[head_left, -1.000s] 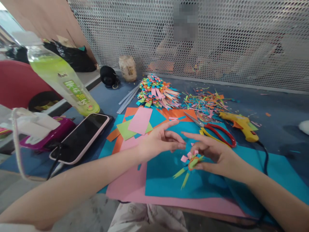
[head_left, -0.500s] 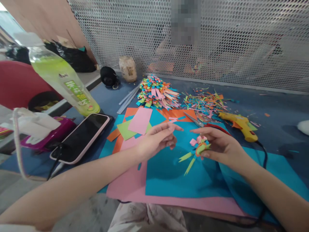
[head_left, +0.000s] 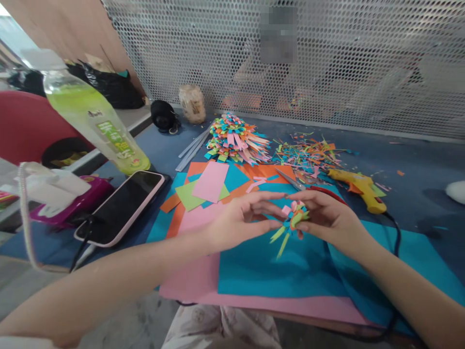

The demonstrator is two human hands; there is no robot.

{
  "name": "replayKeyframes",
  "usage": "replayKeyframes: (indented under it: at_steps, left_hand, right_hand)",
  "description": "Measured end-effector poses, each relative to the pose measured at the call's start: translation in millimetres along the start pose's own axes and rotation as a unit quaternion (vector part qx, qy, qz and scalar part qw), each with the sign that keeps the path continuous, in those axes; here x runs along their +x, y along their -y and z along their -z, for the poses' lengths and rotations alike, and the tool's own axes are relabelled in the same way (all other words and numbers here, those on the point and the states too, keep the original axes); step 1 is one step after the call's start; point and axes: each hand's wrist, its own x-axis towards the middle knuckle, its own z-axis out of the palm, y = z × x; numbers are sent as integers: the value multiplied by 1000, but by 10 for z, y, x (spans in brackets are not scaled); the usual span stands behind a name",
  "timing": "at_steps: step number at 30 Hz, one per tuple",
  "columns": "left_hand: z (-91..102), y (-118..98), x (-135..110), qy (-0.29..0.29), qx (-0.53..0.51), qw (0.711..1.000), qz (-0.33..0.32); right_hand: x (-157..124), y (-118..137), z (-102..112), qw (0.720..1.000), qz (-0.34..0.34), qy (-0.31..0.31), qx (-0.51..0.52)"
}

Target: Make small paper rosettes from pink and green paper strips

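My right hand (head_left: pixel 327 218) pinches a small paper flower (head_left: pixel 292 220) made of pink, orange and green strips, held a little above the blue paper sheet (head_left: pixel 276 271). My left hand (head_left: pixel 243 218) is just left of it, fingers apart, with the fingertips reaching the flower's pink and green strips. Both hands hover over the blue sheet, which lies on a pink sheet (head_left: pixel 196 281). Red and yellow scissors (head_left: pixel 301 185) lie partly hidden behind my right hand.
A yellow glue gun (head_left: pixel 358 186) lies right of the scissors, its cord running along the table. A finished multicoloured paper pile (head_left: pixel 236 138), paper scraps (head_left: pixel 308 152), loose coloured sheets (head_left: pixel 210 182), a phone (head_left: pixel 121 206), a green drink bottle (head_left: pixel 90 116) and a jar (head_left: pixel 192 103) surround the work area. A mesh screen (head_left: pixel 363 63) stands behind.
My right hand has lifted the paper flower up and leftward. My left hand drew back, then came in to meet the flower's strips.
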Motion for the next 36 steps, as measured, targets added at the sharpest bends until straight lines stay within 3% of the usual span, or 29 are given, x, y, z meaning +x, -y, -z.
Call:
replayKeyframes:
  at_steps: [6, 16, 26, 36]
  left_hand:
    - [8, -20, 6, -55, 22, 998, 18]
    - [21, -29, -4, -49, 58, 997, 34]
    - [37, 10, 26, -30, -18, 998, 52]
    - [27, -6, 25, -24, -11, 998, 56]
  right_hand:
    - [2, 15, -27, 998, -21, -34, -42]
    - [32, -11, -13, 997, -31, -44, -54]
    - [25, -7, -21, 997, -42, -38, -43]
    - [8, -8, -30, 998, -35, -31, -35]
